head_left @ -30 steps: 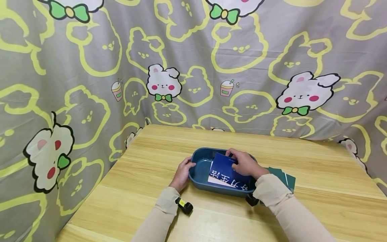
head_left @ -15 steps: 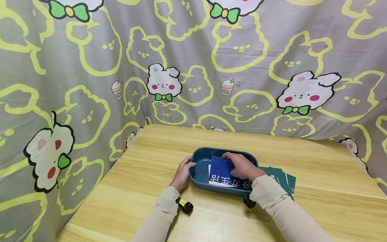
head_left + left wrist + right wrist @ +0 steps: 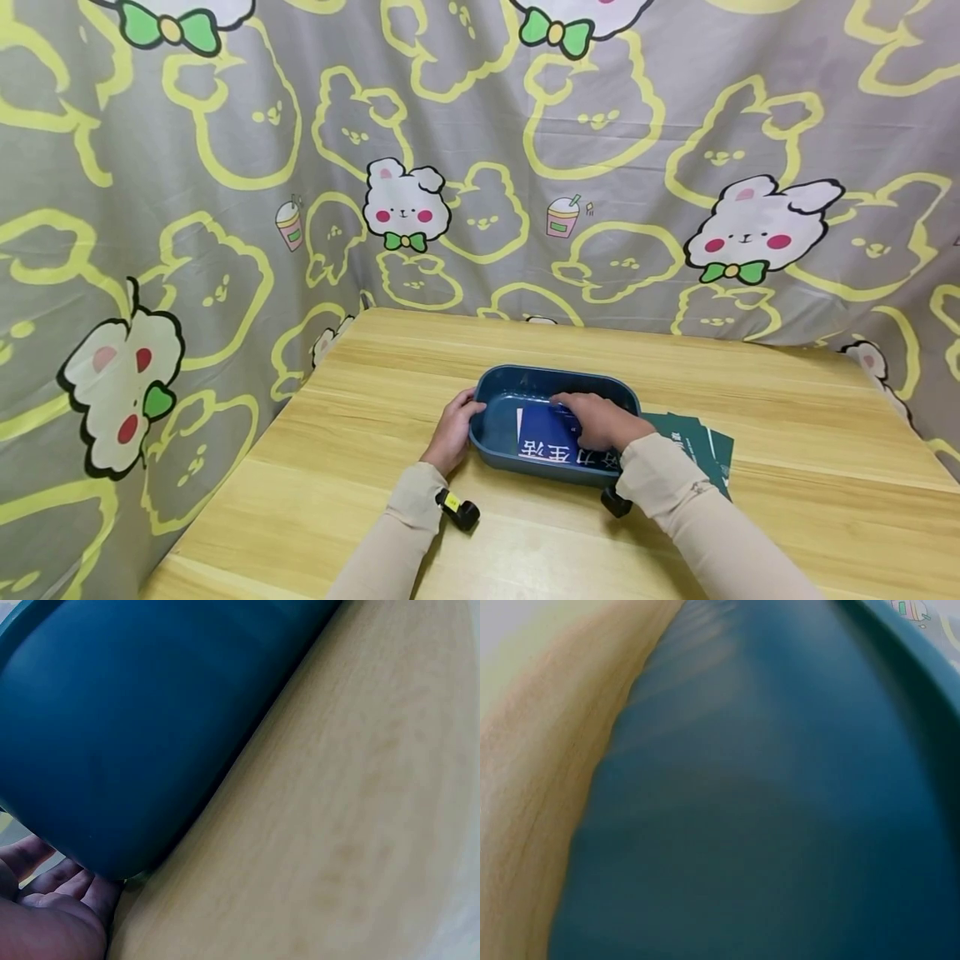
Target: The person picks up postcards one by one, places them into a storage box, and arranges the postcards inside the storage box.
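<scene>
A: Starting nearest: what are the two sleeves doing?

B: Two beige sleeves are reaching forward over the wooden table (image 3: pixel 315 467), each wearing a small black wrist camera. There are two hands and both are working at one dark teal tray (image 3: pixel 495 417).

A: How are the fingers of the left hand (image 3: pixel 452 432) lying?

B: They are curling against the tray's left end wall, with the thumb sitting at the rim, so the hand is gripping that end. In the left wrist view the fingers (image 3: pixel 56 889) are tucking in at the tray's lower edge (image 3: pixel 150 750), where it is meeting the table.

A: And the right hand (image 3: pixel 600 421)?

B: It is reaching into the tray and lying on a blue card (image 3: pixel 546 435) with white characters. The fingers are bending down onto the card's far edge. Whether they are pinching it or only pressing on it, I cannot tell. The right wrist view is showing only the blurred tray wall (image 3: pixel 780 825).

A: Where is the card lying?

B: It is lying nearly flat inside the tray, toward the right half, with a white sheet edge peeking out beneath it.

A: Anything farther out?

B: Just right of the tray, a fanned pile of dark green cards (image 3: pixel 697 446) is lying on the table; I cannot count them surely. Behind everything, a grey rabbit-print curtain (image 3: pixel 480 167) is hanging.
</scene>
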{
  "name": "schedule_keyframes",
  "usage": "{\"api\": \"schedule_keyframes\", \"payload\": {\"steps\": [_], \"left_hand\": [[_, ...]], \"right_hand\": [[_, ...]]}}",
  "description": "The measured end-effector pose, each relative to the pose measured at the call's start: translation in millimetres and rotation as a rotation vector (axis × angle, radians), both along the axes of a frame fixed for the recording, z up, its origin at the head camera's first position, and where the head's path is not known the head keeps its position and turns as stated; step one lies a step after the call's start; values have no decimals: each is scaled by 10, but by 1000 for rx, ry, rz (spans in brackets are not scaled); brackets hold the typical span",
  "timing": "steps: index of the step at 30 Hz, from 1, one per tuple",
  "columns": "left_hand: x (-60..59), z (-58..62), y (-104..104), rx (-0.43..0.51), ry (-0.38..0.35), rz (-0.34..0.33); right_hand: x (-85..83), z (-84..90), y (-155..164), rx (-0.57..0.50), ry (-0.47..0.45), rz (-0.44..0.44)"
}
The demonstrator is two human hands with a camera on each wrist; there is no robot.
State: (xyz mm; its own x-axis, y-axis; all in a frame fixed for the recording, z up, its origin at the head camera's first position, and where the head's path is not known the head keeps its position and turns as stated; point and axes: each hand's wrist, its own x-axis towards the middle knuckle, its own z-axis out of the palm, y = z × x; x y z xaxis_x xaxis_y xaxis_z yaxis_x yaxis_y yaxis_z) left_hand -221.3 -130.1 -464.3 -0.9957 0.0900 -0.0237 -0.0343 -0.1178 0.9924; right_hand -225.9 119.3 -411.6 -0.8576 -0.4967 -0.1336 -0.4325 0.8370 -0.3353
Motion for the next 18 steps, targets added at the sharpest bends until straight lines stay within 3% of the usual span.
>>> {"api": "schedule_keyframes", "payload": {"steps": [11, 14, 18], "left_hand": [[-13, -4, -8, 6, -20, 5], [-3, -1, -9, 4, -24, 1], [1, 5, -4, 5, -22, -3]], "right_hand": [[5, -31, 62, -2, -47, -28], [26, -20, 121, -101, 1, -39], [78, 23, 253, -334, 158, -69]]}}
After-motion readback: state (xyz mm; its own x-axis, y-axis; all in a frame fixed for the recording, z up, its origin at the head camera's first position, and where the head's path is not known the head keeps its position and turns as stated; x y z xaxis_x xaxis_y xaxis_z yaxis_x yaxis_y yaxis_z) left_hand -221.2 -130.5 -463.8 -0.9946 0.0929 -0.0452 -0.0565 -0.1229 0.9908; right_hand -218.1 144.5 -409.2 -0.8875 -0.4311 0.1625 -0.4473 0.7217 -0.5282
